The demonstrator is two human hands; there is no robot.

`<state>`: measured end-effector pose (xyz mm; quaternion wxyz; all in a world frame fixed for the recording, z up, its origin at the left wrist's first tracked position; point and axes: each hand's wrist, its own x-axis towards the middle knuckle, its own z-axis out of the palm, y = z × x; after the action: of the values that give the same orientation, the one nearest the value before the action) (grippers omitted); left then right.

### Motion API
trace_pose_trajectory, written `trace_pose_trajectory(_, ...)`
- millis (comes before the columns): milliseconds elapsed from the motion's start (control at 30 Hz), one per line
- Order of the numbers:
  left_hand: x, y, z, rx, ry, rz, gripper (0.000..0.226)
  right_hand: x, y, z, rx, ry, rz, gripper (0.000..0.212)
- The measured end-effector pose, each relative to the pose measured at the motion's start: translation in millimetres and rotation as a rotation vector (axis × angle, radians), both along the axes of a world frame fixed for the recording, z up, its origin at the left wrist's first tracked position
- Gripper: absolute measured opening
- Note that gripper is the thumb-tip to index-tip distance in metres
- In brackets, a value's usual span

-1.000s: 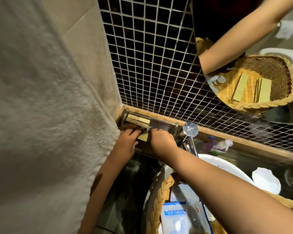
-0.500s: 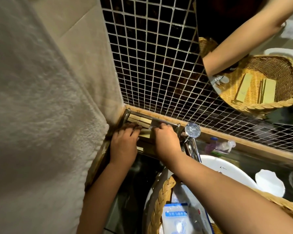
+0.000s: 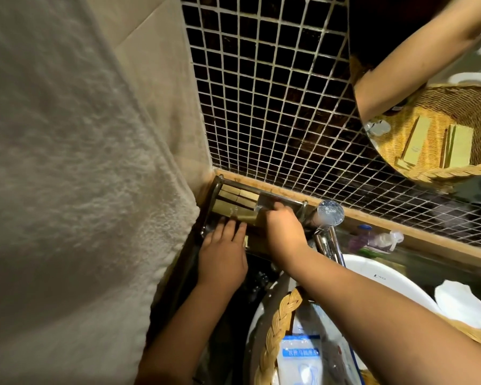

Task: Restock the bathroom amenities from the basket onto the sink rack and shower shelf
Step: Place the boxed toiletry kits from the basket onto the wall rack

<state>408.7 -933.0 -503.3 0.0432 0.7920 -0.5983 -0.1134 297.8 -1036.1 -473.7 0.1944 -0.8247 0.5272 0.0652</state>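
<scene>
The metal sink rack (image 3: 216, 187) occupies the corner at the back of the dark surface (image 3: 257, 276), close against the tiled wall (image 3: 261, 107). Small tan boxes (image 3: 235, 196) lie on it in rows, touching one another (part of the rows is hidden). Farther right on the surface, small bottles (image 3: 372, 240) sit near the wall, and a white shell-shaped dish (image 3: 458, 304) lies just beside the basin (image 3: 372, 276).

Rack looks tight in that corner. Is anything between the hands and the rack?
Nothing visible. The left hand lies on the boxes in the rack, the right hand is at its rail; towel and faucet flank it.
</scene>
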Motion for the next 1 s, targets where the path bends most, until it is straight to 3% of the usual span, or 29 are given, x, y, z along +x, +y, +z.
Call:
trace_pose_trajectory(333, 0, -5, -7, 0.054, 0.001, -0.020, 0.053, 2, 4, 8, 0.001, 0.120, 0.132, 0.038)
trace_pose_trajectory(500, 4, -1, -6, 0.080, 0.001, -0.038, 0.060, 7, 18, 24, 0.107, 0.159, 0.102, 0.031)
trace_pose_trajectory(667, 6, -4, -8, 0.126, -0.031, -0.086, 0.077, 13, 21, 30, 0.452, 0.222, -0.113, 0.061)
trace_pose_trajectory(800, 5, -7, -15, 0.193, -0.063, -0.119, 0.096, 19, 21, 31, 0.466, 0.272, -0.063, 0.070)
trace_pose_trajectory(1000, 9, -9, -20, 0.165, -0.075, -0.138, 0.095, 18, 25, 24, 0.501, 0.266, -0.050, 0.073)
